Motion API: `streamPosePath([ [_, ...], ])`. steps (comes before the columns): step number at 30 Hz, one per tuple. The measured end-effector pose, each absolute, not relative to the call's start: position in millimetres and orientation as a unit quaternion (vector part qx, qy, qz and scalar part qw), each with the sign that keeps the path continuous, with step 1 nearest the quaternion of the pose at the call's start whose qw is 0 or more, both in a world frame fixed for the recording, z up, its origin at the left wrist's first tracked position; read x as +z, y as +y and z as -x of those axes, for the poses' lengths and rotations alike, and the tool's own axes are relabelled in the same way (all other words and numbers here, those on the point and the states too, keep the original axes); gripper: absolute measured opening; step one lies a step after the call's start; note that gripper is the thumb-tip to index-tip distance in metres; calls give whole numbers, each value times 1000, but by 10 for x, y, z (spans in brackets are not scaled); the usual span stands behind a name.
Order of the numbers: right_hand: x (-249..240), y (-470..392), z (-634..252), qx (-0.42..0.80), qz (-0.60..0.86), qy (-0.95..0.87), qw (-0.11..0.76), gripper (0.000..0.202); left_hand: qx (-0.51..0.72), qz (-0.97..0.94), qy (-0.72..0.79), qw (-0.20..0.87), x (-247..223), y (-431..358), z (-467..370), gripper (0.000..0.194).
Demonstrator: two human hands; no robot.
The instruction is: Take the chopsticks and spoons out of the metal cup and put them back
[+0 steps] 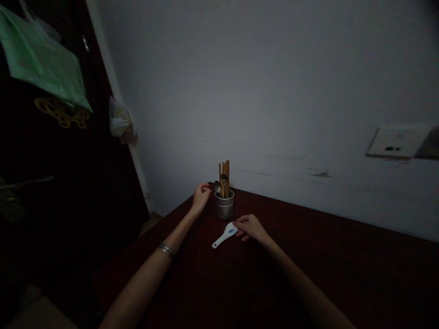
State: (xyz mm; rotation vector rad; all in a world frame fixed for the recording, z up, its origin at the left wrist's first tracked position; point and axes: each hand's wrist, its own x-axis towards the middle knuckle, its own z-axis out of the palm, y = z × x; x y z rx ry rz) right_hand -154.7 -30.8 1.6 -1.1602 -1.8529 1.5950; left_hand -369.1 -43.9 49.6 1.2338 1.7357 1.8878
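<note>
My right hand point(250, 227) pinches the bowl end of a white ceramic soup spoon point(225, 235) with a blue pattern. The spoon's handle, with a small hole at its end, points toward me and to the left. Just behind it stands a metal utensil holder point(225, 209) with holes in its side. Wooden chopsticks point(227, 176) and metal spoons point(217, 186) stick up out of the holder. Left of its rim is my left hand point(200, 197), fingers slightly bent and apart, nothing visible in them. A bracelet circles my left wrist.
The dark red table point(295, 228) meets a grey wall point(274, 91) at the back. On the right, the wall carries a socket plate point(394, 142). To the left is a dark door point(103, 183) with a green cloth or bag point(44, 59); a plastic bag point(119, 119) hangs beside it.
</note>
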Motion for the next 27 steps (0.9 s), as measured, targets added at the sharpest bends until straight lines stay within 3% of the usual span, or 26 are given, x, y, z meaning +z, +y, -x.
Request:
streamPosePath([
  [10, 17, -231, 1407, 635, 384, -635, 217, 26, 674, -429, 573, 184, 725, -559, 3540, 21],
  [15, -4, -211, 1374, 656, 364, -615, 242, 22, 648, -460, 590, 145, 800, -484, 3550, 30],
  [20, -10, -207, 1371, 652, 362, -622, 238, 21, 611, -489, 618, 78, 845, -443, 3581, 17],
  [27, -25, -193, 1348, 660, 342, -629, 228, 22, 599, -491, 629, 73, 737, -359, 3671, 22],
])
